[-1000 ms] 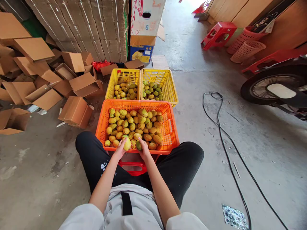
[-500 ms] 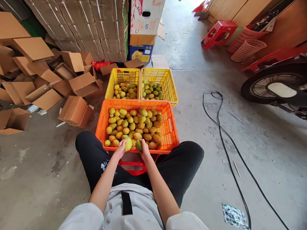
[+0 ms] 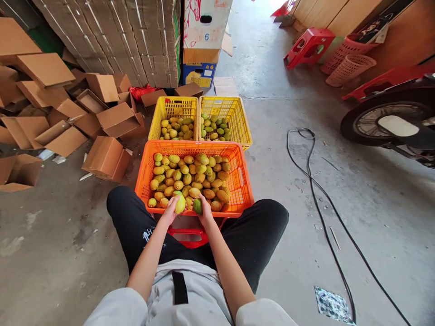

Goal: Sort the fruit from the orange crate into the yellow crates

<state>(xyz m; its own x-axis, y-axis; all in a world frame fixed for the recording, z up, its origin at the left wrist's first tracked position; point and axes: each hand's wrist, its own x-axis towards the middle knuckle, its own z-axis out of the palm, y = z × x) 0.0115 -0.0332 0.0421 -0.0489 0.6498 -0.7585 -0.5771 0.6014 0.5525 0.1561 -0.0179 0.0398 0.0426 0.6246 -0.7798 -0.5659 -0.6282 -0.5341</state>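
Observation:
My left hand (image 3: pixel 171 212) is closed around a yellow-green oval fruit (image 3: pixel 180 204). A smaller dark green oval fruit (image 3: pixel 197 206) is in my right hand (image 3: pixel 205 212), with the fingers wrapped along its outer side. Both hands are over the near rim of an orange plastic crate (image 3: pixel 246 199), side by side and apart. Inside the crate lie many loose oval fruits (image 3: pixel 187 179), mostly yellow with green patches. What kind of fruit they are, I cannot tell.
Beyond the orange crate stand two yellow crates, the left (image 3: pixel 156 108) with yellower fruit and the right (image 3: pixel 243 115) with greener fruit. Cardboard boxes (image 3: pixel 118 118) are heaped at left. At right lie a black cable (image 3: pixel 314 181) and a motorcycle wheel (image 3: pixel 384 118). A red stool (image 3: pixel 307 47) stands behind.
Both fruits have turned slightly in my fingers, and the one in my left hand has shifted a little to the left. The crates and their contents look the same.

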